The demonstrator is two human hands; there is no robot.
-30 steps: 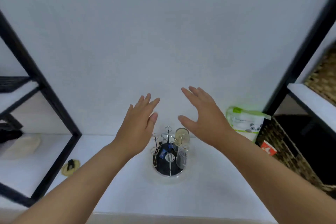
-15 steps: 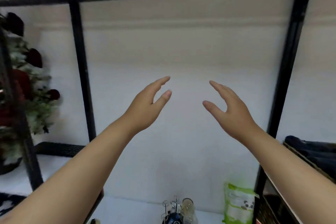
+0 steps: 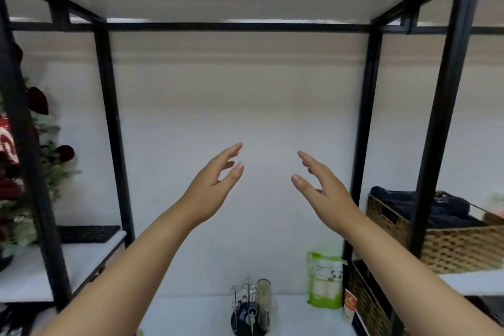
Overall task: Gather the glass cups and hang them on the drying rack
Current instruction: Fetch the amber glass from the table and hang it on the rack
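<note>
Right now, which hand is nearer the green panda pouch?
Right. The right hand is raised above the green panda pouch, slightly leftward; the left hand is farther left, both empty.

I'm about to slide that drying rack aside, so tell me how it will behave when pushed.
The drying rack is tall over a small round base, so a push up high could probably tip it. The glass cups hanging on its thin wire prongs would likely rattle or slip off, and look fragile. Push low, at the base.
</note>
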